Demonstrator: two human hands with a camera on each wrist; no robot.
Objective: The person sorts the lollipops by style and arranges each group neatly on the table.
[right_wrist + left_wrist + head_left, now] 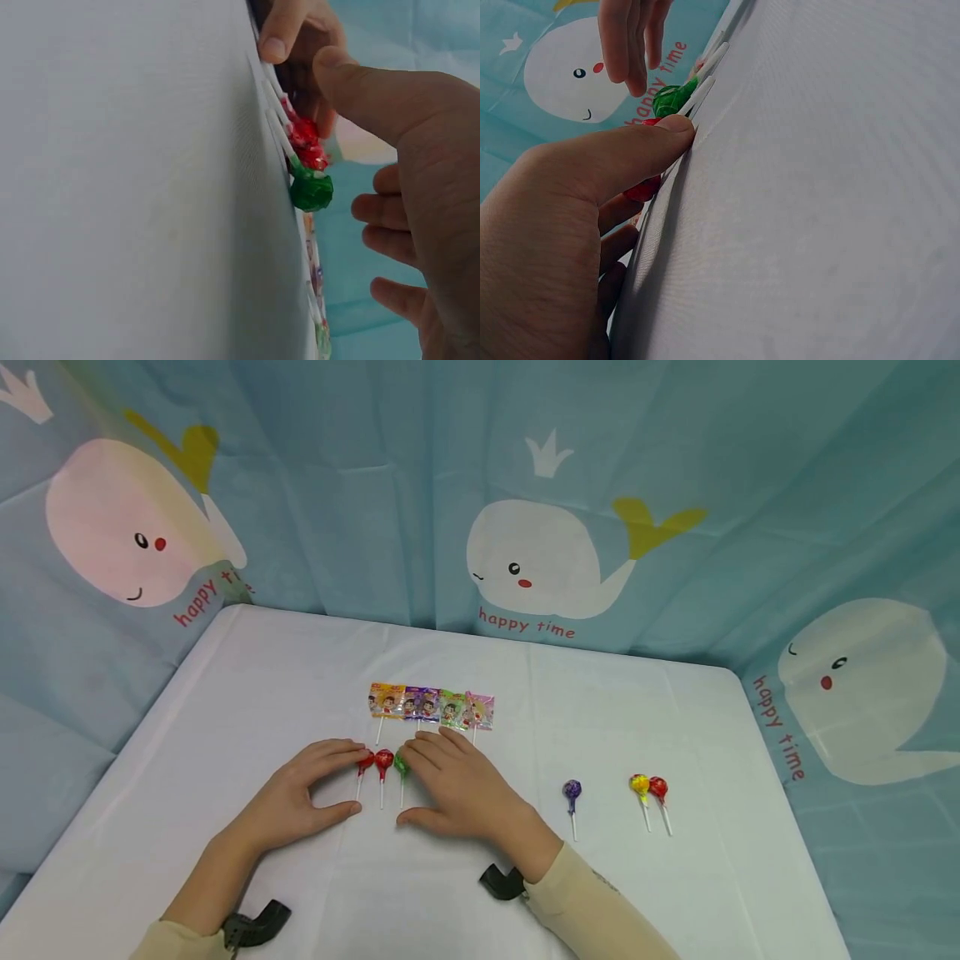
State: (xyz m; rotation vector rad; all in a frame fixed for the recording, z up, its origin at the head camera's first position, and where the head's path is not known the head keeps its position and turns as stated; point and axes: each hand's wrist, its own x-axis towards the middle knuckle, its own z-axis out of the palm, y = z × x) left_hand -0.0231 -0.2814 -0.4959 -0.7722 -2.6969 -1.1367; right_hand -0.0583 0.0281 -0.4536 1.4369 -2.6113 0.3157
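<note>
Three ball lollipops stand side by side in a row on the white table: a red lollipop [365, 763] at the left, another red lollipop [384, 760] in the middle and a green lollipop [311, 189] at the right. My left hand [307, 793] lies beside the left red one, fingertips at its candy head and thumb by the lower stick. Over the green lollipop's right side is my right hand [457, 785], its fingers loosely extended and partly hiding the candy in the head view. From the right wrist view, a gap shows between those fingers and the green candy.
Behind the hands lies a row of flat wrapped lollipops: orange [387, 700], purple [422, 702], green [453, 707] and pink [482, 710]. To the right are a purple ball lollipop [572, 790] and a yellow one [639, 784] beside a red one [658, 788]. A blue whale-print curtain [360, 527] surrounds the table.
</note>
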